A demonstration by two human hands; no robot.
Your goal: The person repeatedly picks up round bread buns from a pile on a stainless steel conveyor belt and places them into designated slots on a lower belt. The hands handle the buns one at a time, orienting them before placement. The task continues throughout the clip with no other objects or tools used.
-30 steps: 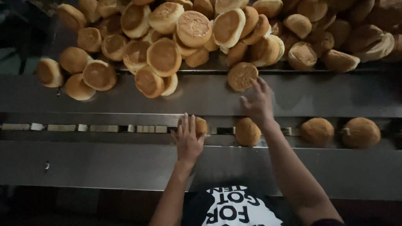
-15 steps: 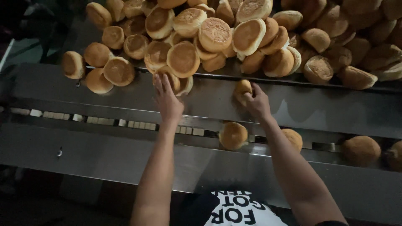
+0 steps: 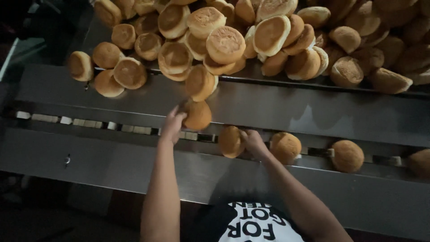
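Golden-brown buns, round and domed with paler flat undersides, fill the scene. The left hand (image 3: 172, 127) grips one bun (image 3: 197, 115) at its edge, fingers curled around it, just beyond the narrow channel that runs crosswise under both hands. The right hand (image 3: 254, 142) closes on a second bun (image 3: 231, 141) that sits in the channel (image 3: 134, 130), with two more buns in line to that hand's right, one (image 3: 285, 147) just beside it and another (image 3: 347, 156) farther along. Beyond both hands a loose heap of buns (image 3: 251, 40) spills over a sloped sheet of brushed steel (image 3: 277, 105), dull and faintly reflective; pale rectangular blocks show in the channel to the left of the left hand.

To do this well, I judge a light grip matters: the crumb looks soft and would dent under pinching. Each bun seems best set squarely into the slot, spaced apart from its neighbour, and drawn from the heap's near edge so the pile does not slide.
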